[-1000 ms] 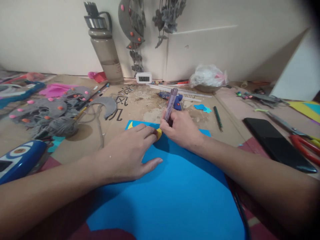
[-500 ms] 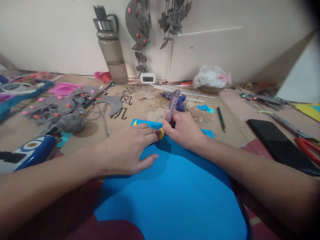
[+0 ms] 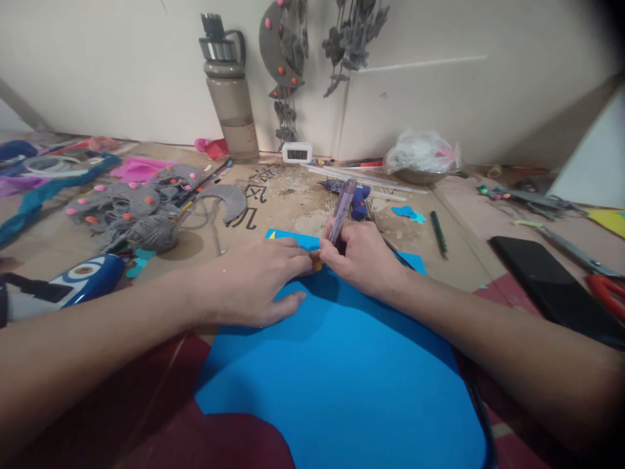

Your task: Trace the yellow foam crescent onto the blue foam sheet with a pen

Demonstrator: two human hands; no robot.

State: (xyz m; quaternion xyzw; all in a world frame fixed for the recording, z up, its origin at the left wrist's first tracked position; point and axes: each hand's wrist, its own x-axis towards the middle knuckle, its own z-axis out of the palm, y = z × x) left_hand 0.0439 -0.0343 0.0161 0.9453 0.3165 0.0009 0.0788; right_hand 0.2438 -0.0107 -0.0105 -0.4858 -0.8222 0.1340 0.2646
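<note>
A large blue sheet (image 3: 351,365) with a curved cut-out at its lower left lies in front of me. My left hand (image 3: 263,277) rests flat on its far part, fingers stretched out over a small yellow piece (image 3: 316,262) that is mostly hidden. Another yellow tip (image 3: 272,235) shows beyond the knuckles. My right hand (image 3: 361,254) is closed round a translucent purple pen (image 3: 342,208), held upright close to the left fingertips. Its point is hidden behind the fingers.
Behind the pen lies a blue glue gun (image 3: 360,202). Grey felt pieces and yarn (image 3: 141,218) are on the left, with a water bottle (image 3: 232,111) at the wall. A phone (image 3: 547,280), red-handled scissors (image 3: 605,293) and a green pencil (image 3: 438,234) lie on the right.
The view has shifted slightly, so the surroundings appear a little farther right. Both hands keep nearly the same place on the sheet, with the pen still in the right one.
</note>
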